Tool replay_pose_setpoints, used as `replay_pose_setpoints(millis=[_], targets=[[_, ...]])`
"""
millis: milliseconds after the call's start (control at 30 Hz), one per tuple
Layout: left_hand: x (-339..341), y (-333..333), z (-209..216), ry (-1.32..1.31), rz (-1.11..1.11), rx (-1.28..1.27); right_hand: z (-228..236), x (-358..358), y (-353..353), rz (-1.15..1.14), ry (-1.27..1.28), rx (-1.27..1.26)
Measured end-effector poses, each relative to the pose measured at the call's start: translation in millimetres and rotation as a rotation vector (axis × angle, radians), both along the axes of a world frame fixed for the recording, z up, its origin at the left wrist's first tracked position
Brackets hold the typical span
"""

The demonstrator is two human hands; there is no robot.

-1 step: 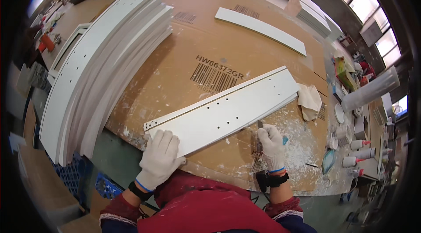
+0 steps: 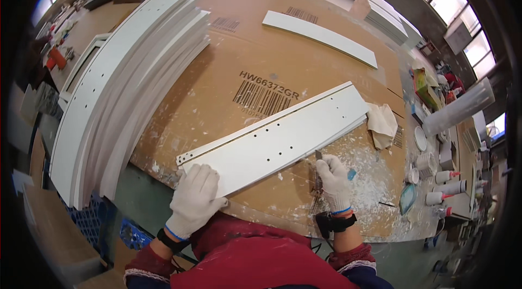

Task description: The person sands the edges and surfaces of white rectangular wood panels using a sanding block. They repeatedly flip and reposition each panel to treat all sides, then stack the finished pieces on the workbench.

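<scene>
A long white board (image 2: 277, 138) with a groove along its far edge and several small dark holes lies slantwise on a cardboard sheet. My left hand (image 2: 196, 199), in a white knit glove, has its fingers over the board's near left end and its thumb at the near edge. Just off the near long edge is my gloved right hand (image 2: 333, 180), closed round a slim hand tool (image 2: 318, 155) with a dark blade tip. Its handle is mostly hidden, and I cannot make out its exact kind. A crumpled off-white cloth (image 2: 382, 126) sits by the board's far right end.
A tall stack of white boards (image 2: 103, 82) stands at the left. Another white strip (image 2: 321, 37) lies farther back on the cardboard (image 2: 217, 71). White flakes cover the sheet near my right hand. Glue bottles (image 2: 447, 176) and a large translucent tube (image 2: 459, 108) line the right side.
</scene>
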State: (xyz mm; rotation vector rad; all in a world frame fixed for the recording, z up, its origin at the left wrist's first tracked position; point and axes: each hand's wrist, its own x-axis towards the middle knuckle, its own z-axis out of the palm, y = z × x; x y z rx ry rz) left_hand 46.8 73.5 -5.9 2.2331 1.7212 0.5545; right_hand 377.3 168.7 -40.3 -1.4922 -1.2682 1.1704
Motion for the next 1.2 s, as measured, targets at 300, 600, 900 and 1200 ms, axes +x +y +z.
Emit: replay_pose_setpoints(millis=[300,600,900,1200], targets=[[8.1,41.0,17.8,0.321,0.017,-0.006,18.1,-20.4,-2.6,0.352,0.205,-0.374],[33.9,28.6,25.9,0.305,-0.078,-0.148,13.2,-38.3,-5.9,0.512,0.203,-0.442],[61.1,-12.0,21.8,0.444,-0.111,-0.101,25.3,-24.4,-32.4,0.586,0.291,-0.453],[13.1,18.4,99.9,-0.131,0.171,-0.506,34.0,-47.3,-2.1,0.85,0.143,0.358]])
